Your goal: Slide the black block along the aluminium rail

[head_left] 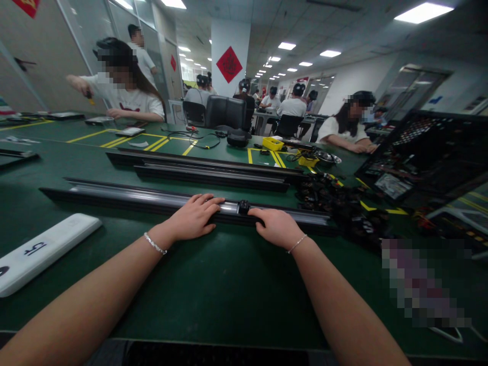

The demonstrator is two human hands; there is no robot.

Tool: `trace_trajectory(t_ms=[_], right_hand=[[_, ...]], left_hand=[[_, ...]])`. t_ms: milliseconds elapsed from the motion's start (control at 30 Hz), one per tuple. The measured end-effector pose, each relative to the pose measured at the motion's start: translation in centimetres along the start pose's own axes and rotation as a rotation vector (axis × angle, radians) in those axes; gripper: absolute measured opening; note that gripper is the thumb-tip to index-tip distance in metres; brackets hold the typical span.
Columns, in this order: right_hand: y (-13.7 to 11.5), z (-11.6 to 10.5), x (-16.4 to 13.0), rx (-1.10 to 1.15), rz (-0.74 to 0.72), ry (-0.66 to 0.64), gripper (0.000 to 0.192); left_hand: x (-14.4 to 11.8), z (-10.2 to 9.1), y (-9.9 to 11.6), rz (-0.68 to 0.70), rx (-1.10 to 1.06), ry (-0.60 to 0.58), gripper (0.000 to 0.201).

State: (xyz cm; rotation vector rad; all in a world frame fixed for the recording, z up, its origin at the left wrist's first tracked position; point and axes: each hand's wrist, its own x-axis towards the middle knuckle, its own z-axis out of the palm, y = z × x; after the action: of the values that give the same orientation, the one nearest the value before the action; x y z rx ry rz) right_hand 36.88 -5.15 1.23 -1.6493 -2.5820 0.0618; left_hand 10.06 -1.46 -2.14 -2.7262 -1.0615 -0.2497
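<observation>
A long black channel-shaped rail (125, 196) with a shiny silvery inside lies across the bench in front of me. My left hand (194, 217) holds it near the middle, fingers laid across the top and thumb at the near side. Set in the channel just right of those fingers is a small black block (244, 207). My right hand (276, 226) is curled at the block's right side, index finger against it and thumb bent down by the rail's near edge. The undersides of both hands are hidden.
Two similar rails (213, 178) lie behind. A heap of small black parts (335, 203) sits at the rail's right end, below a large black open frame (430, 152). A white bar-shaped case (49, 251) is at left. Co-workers sit across the green bench (229, 300).
</observation>
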Motion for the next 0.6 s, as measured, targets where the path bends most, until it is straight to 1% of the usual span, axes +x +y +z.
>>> trace_trajectory(t_ms=[300, 500, 600], right_hand=[[0.2, -0.15, -0.15, -0.005, 0.019, -0.015, 0.045], [0.44, -0.21, -0.3, 0.002, 0.01, 0.001, 0.045], [0.65, -0.32, -0.37, 0.003, 0.024, -0.015, 0.044]], left_hand=[[0.06, -0.03, -0.05, 0.003, -0.012, 0.007, 0.038], [0.01, -0.08, -0.01, 0.011, -0.007, 0.009, 0.037], [0.01, -0.09, 0.02, 0.01, -0.011, 0.01, 0.036]])
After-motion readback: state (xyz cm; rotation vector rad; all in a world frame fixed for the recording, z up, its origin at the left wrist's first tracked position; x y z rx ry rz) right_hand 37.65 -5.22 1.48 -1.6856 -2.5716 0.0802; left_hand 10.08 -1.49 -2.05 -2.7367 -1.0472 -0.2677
